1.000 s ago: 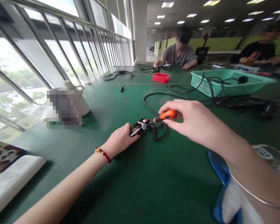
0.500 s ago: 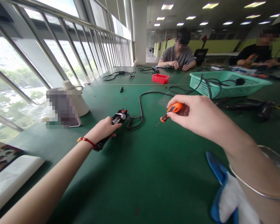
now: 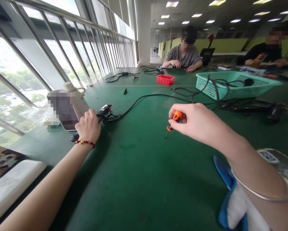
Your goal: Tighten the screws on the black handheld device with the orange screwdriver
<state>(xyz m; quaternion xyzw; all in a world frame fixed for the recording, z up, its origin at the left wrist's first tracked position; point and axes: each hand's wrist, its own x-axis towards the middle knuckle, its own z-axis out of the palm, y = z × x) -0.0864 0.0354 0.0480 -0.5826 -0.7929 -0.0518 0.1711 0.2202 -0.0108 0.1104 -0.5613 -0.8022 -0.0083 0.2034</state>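
Left of the centre of the frame, the left hand (image 3: 88, 126) is closed around a black, elongated, hard-looking device (image 3: 103, 113) with fine wires bared at its right end. It lies along the far side of the hand, near the slim, pale-edged phone (image 3: 70, 116) at the left of the frame; whether it touches the green table (image 3: 134, 166) cannot be told. A dark rounded end by the wrist seems to belong to the same body.

The device looks stiff and light enough for one hand, its smooth casing perhaps a little slippery. The bared end is likely the fragile part: the wires could snag or pull loose, so the solid middle, where the fingers wrap, seems the best hold. From that end a long, black, rubbery cable (image 3: 136, 100) curves across the middle of the frame; it looks flexible but springy, and its drag may twist the device.

Right of centre, the right hand (image 3: 194, 120) is partly curled, thumb and fingers pinching an orange-and-black, rounded-handled screwdriver (image 3: 176, 116), its thin metal shaft slanting down and left, apart from the device. The screwdriver is probably light and rigid; the bulging handle should give good grip, the narrow shaft much less.

Farther right sits a mint-green, perforated plastic basket (image 3: 259, 90).
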